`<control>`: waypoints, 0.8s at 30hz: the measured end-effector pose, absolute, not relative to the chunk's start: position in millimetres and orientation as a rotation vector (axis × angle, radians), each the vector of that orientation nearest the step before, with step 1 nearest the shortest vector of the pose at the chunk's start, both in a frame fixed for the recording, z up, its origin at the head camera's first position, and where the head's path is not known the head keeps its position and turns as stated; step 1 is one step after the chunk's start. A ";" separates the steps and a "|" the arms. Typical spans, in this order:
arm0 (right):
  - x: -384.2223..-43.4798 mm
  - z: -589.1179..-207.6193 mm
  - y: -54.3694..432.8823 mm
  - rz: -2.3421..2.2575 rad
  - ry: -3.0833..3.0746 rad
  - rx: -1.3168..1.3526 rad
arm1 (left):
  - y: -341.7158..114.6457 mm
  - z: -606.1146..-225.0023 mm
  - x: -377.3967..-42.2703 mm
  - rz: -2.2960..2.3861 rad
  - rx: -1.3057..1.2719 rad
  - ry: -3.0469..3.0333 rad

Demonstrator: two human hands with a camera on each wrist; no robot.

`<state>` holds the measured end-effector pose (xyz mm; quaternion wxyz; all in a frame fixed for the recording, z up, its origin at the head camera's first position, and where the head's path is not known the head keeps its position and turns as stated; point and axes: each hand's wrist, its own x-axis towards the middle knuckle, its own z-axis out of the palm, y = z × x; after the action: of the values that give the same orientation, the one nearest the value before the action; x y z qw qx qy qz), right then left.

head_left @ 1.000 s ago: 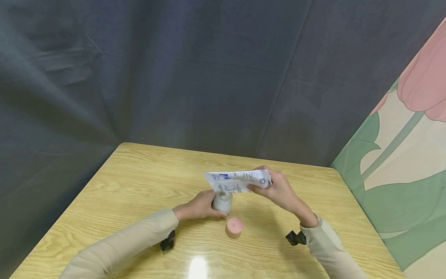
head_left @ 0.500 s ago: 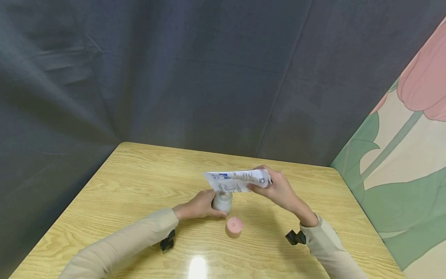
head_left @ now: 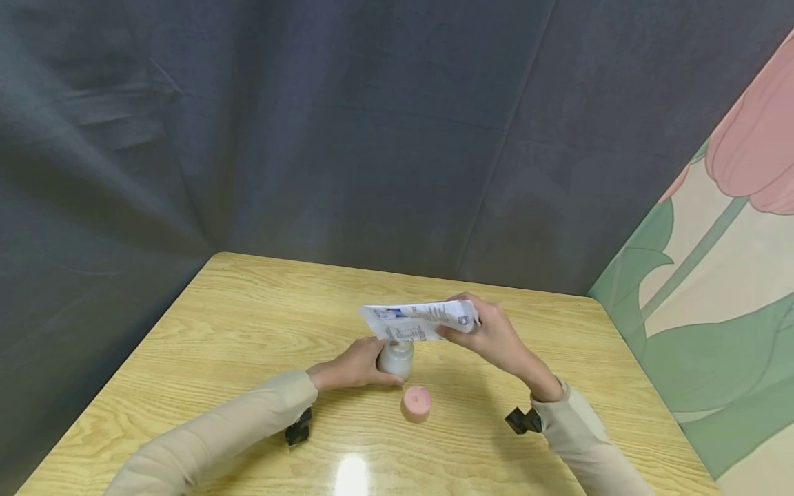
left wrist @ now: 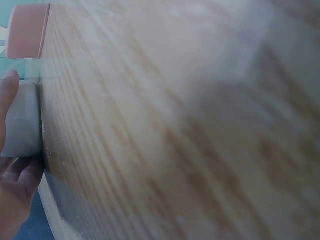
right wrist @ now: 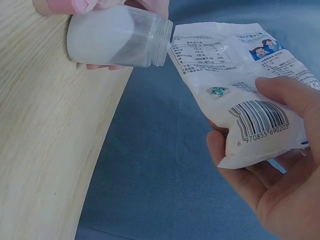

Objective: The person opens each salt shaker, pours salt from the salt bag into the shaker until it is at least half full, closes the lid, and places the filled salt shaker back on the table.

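My left hand (head_left: 356, 365) grips a small clear glass jar (head_left: 395, 362) that stands upright on the table. In the right wrist view the jar (right wrist: 110, 37) shows a white powder or fine grains inside, with its top open. Over it my right hand (head_left: 496, 337) holds a white printed bag (head_left: 428, 322), thumb on one side and fingers beneath. The bag (right wrist: 245, 95) is tipped, its corner right at the jar's mouth, where a little white material shows. A pink round lid (head_left: 416, 401) lies on the table just in front of the jar.
The wooden table (head_left: 267, 303) runs back to a dark curtain (head_left: 372, 138). A wall with a painted tulip (head_left: 750, 151) is at the right. Black wrist mounts (head_left: 298, 428) sit under both sleeves.
The right hand and the bag have shifted very slightly to the left. The left hand, jar and pink lid stay where they were.
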<state>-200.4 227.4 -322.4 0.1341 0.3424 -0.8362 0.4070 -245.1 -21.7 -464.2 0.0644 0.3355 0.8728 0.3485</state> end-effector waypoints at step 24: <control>-201.1 -320.9 223.3 1.202 -2.436 0.980 | -21.7 -466.8 -246.6 1.027 0.990 2.649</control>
<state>-201.1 223.3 -320.9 0.1263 0.3367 -0.8367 0.4130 -246.6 -21.7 -466.8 0.0663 0.3284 0.8785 0.3405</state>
